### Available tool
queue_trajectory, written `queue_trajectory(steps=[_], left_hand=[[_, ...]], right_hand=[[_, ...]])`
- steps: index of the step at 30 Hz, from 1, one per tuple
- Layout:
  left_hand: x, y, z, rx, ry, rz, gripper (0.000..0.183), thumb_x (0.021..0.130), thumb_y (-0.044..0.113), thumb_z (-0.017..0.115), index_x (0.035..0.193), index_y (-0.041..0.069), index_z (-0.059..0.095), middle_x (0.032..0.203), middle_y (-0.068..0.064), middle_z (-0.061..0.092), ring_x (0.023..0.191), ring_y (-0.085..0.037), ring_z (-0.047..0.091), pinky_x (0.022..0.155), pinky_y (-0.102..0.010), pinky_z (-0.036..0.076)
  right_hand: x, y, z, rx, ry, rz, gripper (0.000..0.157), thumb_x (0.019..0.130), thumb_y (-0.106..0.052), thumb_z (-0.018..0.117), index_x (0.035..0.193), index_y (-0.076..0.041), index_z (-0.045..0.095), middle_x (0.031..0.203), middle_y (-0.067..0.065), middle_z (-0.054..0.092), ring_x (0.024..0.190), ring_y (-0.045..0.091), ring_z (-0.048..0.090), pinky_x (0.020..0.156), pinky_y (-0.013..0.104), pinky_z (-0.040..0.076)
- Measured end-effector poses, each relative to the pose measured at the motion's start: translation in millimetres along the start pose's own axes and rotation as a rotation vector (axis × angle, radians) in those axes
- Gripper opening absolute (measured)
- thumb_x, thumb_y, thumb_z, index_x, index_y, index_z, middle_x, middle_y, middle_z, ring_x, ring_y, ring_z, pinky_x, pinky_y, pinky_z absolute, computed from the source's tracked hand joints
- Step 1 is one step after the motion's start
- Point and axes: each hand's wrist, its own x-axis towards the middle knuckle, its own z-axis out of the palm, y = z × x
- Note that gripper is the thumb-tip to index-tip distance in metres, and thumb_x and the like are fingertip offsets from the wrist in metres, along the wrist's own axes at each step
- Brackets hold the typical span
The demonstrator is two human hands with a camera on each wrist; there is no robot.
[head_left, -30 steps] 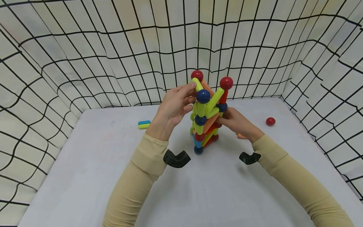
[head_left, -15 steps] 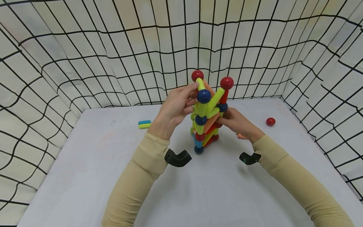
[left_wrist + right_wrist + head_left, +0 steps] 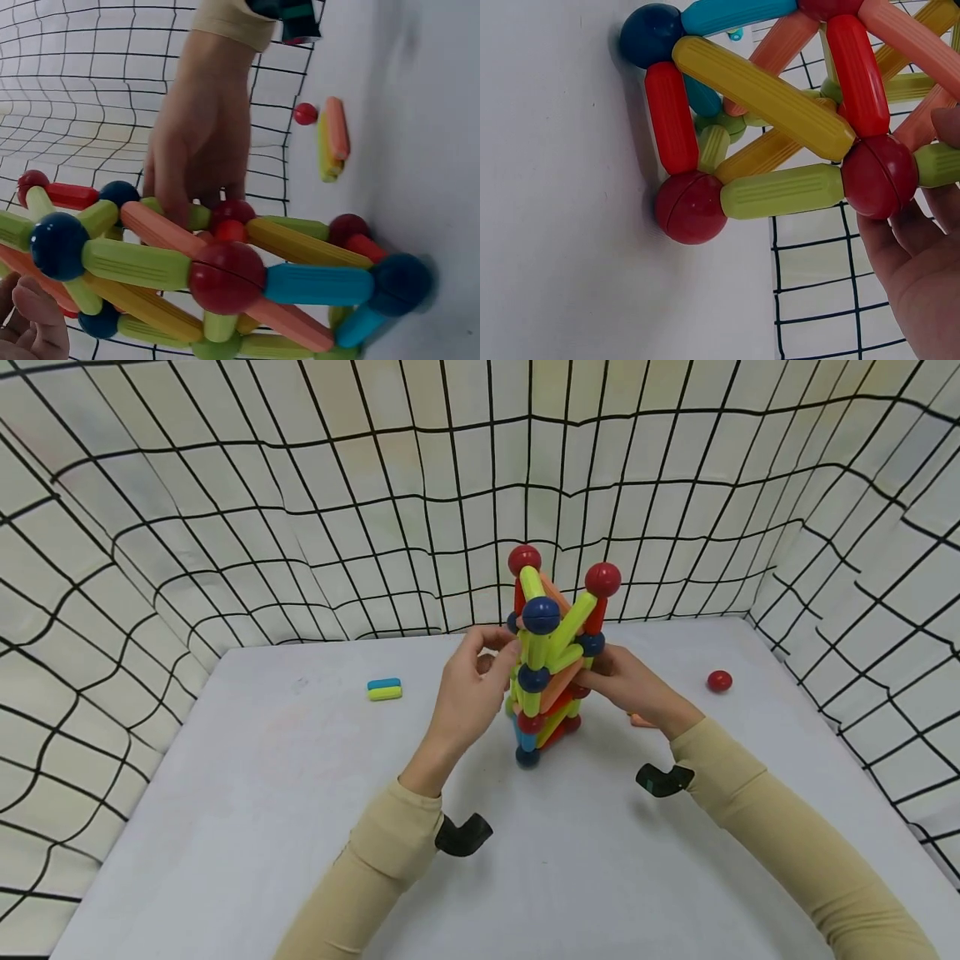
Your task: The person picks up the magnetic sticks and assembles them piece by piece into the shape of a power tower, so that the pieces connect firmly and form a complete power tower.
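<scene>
A tall tower (image 3: 535, 680) of coloured sticks and balls stands upright on the white table. My right hand (image 3: 626, 685) grips its right side; in the right wrist view its fingers (image 3: 904, 240) curl about a red ball (image 3: 879, 177) and the adjoining green stick. My left hand (image 3: 472, 693) is bent beside the tower's left side, thumb and index fingertips close to it. In the left wrist view its thumb (image 3: 39, 304) shows near the green and orange sticks, with nothing seen held; whether it touches them is unclear. Two red balls (image 3: 603, 579) top the tower, with a blue ball (image 3: 541, 615) in front.
A blue stick (image 3: 384, 682) and a yellow-green stick (image 3: 386, 693) lie on the table to the left. A loose red ball (image 3: 719, 681) lies at right. Beyond my right hand lie orange and yellow sticks (image 3: 334, 139). Black netting (image 3: 337, 468) encloses the table's back and sides.
My left hand has let go of the yellow-green stick at the tower's top and moved down along its left side. My right hand keeps its grip; the tower stays in place.
</scene>
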Motion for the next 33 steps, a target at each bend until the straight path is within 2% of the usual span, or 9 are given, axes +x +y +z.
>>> queue_trajectory(steps=[3, 6, 11, 14, 18, 20, 27, 30, 33], left_hand=[[-11.6, -11.3, 3.5, 0.129, -0.028, 0.075, 0.037, 0.093, 0.022, 0.068, 0.121, 0.004, 0.052, 0.105, -0.008, 0.054, 0.076, -0.018, 0.052, 0.061, -0.027, 0.045], [-15.8, -19.3, 7.2, 0.194, -0.033, 0.125, 0.046, 0.085, 0.018, 0.078, 0.12, 0.002, 0.052, 0.105, -0.013, 0.055, 0.076, -0.018, 0.052, 0.064, -0.028, 0.046], [-13.9, -24.5, 9.0, 0.226, 0.01, 0.153, 0.042, 0.085, 0.015, 0.077, 0.118, 0.003, 0.053, 0.106, -0.01, 0.057, 0.084, -0.016, 0.057, 0.067, -0.027, 0.051], [-9.9, -26.1, 6.9, 0.202, 0.033, 0.139, 0.039, 0.087, 0.013, 0.075, 0.118, 0.003, 0.054, 0.11, -0.008, 0.058, 0.09, -0.017, 0.06, 0.071, -0.028, 0.055], [-0.4, -30.0, 2.9, 0.146, 0.077, 0.077, 0.033, 0.092, 0.013, 0.069, 0.12, 0.002, 0.054, 0.115, -0.008, 0.058, 0.095, -0.017, 0.063, 0.078, -0.029, 0.056], [5.8, -32.0, 1.5, 0.128, 0.101, 0.047, 0.031, 0.094, 0.015, 0.066, 0.121, 0.003, 0.055, 0.116, -0.007, 0.059, 0.099, -0.018, 0.063, 0.082, -0.03, 0.055], [30.0, -42.0, -2.3, 0.084, 0.156, 0.003, 0.028, 0.096, 0.017, 0.063, 0.122, 0.006, 0.06, 0.117, -0.006, 0.064, 0.107, -0.017, 0.061, 0.09, -0.031, 0.052], [39.9, -45.3, -3.4, 0.052, 0.148, -0.007, 0.029, 0.097, 0.017, 0.062, 0.124, 0.007, 0.061, 0.118, -0.006, 0.065, 0.106, -0.016, 0.063, 0.089, -0.029, 0.053], [47.6, -48.4, -5.3, 0.004, 0.109, -0.034, 0.031, 0.098, 0.019, 0.061, 0.127, 0.009, 0.061, 0.12, -0.005, 0.065, 0.107, -0.015, 0.063, 0.09, -0.028, 0.053]], right_hand=[[-0.8, 0.4, 0.9, 0.011, 0.008, 0.003, 0.048, 0.1, -0.027, 0.057, 0.143, -0.009, 0.044, 0.132, 0.011, 0.058, 0.117, 0.029, 0.058, 0.101, 0.047, 0.046], [-2.5, 1.3, 2.2, 0.025, 0.023, 0.005, 0.049, 0.1, -0.028, 0.057, 0.143, -0.01, 0.043, 0.133, 0.011, 0.057, 0.118, 0.028, 0.057, 0.101, 0.048, 0.045], [-7.5, 0.7, 5.4, 0.012, 0.062, 0.001, 0.049, 0.1, -0.027, 0.057, 0.143, -0.01, 0.043, 0.133, 0.012, 0.057, 0.119, 0.03, 0.057, 0.1, 0.049, 0.046], [-11.7, -1.9, 8.5, 0.007, 0.105, 0.011, 0.053, 0.098, -0.032, 0.061, 0.145, -0.014, 0.043, 0.134, 0.009, 0.056, 0.121, 0.03, 0.055, 0.099, 0.051, 0.047], [-17.5, -7.3, 14.4, 0.028, 0.156, 0.045, 0.059, 0.093, -0.039, 0.066, 0.145, -0.022, 0.043, 0.137, 0.003, 0.053, 0.127, 0.027, 0.047, 0.1, 0.053, 0.044], [-20.7, -10.0, 16.8, 0.048, 0.166, 0.071, 0.06, 0.093, -0.037, 0.067, 0.145, -0.021, 0.043, 0.138, 0.004, 0.052, 0.128, 0.028, 0.045, 0.101, 0.055, 0.042], [-31.1, -17.5, 27.4, 0.122, 0.139, 0.144, 0.068, 0.093, -0.032, 0.067, 0.15, -0.015, 0.034, 0.144, 0.006, 0.043, 0.132, 0.029, 0.044, 0.106, 0.053, 0.039], [-35.5, -21.6, 32.5, 0.147, 0.114, 0.139, 0.068, 0.094, -0.035, 0.066, 0.151, -0.017, 0.034, 0.146, 0.001, 0.042, 0.131, 0.024, 0.046, 0.107, 0.05, 0.039], [-38.3, -26.0, 36.5, 0.145, 0.085, 0.119, 0.06, 0.095, -0.038, 0.064, 0.147, -0.018, 0.042, 0.142, -0.003, 0.048, 0.129, 0.02, 0.049, 0.107, 0.046, 0.039]])
